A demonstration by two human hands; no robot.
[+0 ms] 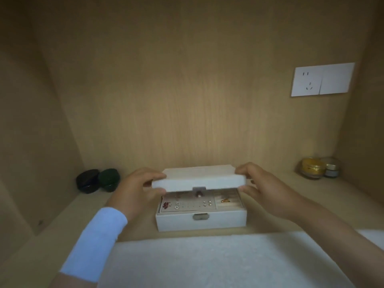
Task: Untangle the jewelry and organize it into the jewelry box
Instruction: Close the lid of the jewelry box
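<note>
I am gripping both ends of the half-raised lid (198, 178) of the small white rectangular jewelry box (200, 222) on the wooden tabletop (62, 221), left hand (135, 190) and right hand (268, 190) fingers curled round it, with small studs (187, 204) sitting sorted inside, so I am judging the job nearly done.

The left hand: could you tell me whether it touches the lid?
Touching. The head view shows the left hand pinching the lid at its left end.

Narrow gap under half-raised lid (198, 179)
</note>
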